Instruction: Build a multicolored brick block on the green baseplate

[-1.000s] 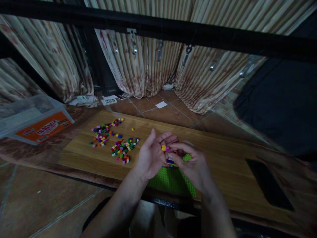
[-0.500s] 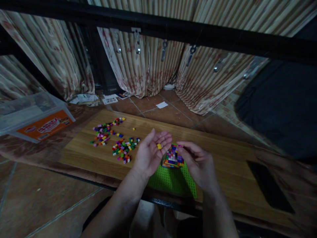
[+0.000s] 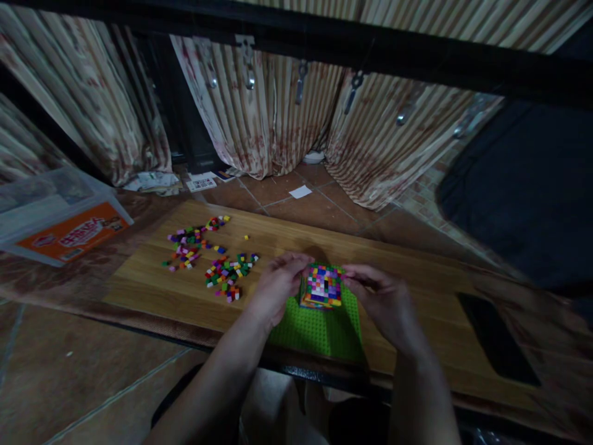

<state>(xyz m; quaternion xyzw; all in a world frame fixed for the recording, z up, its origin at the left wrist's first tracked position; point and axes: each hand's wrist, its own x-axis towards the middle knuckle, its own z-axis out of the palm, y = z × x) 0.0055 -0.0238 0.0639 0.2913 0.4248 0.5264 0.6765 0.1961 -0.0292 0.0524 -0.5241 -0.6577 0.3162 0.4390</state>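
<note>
A multicoloured block of small toy bricks (image 3: 324, 285) stands on a green studded baseplate (image 3: 315, 334), with a small dark gap in its top layer. My left hand (image 3: 280, 281) is at the block's left side, its fingers curled in and the fingertips by the top left edge. What lies inside that hand is hidden. On the opposite side my right hand (image 3: 377, 293) pinches a small pink brick (image 3: 344, 275) between thumb and forefinger, close to the block's top right edge.
Loose coloured bricks (image 3: 229, 271) lie in piles on the left of the wooden board (image 3: 152, 284), and a lone yellow brick (image 3: 246, 237) sits behind them. A clear plastic box (image 3: 69, 216) with an orange label is at far left. A black flat object (image 3: 498, 340) lies right.
My left hand has turned from palm up, with a yellow brick on it, to curled fingers beside the block. My right hand stays near the block's right edge. The view has shifted slightly.
</note>
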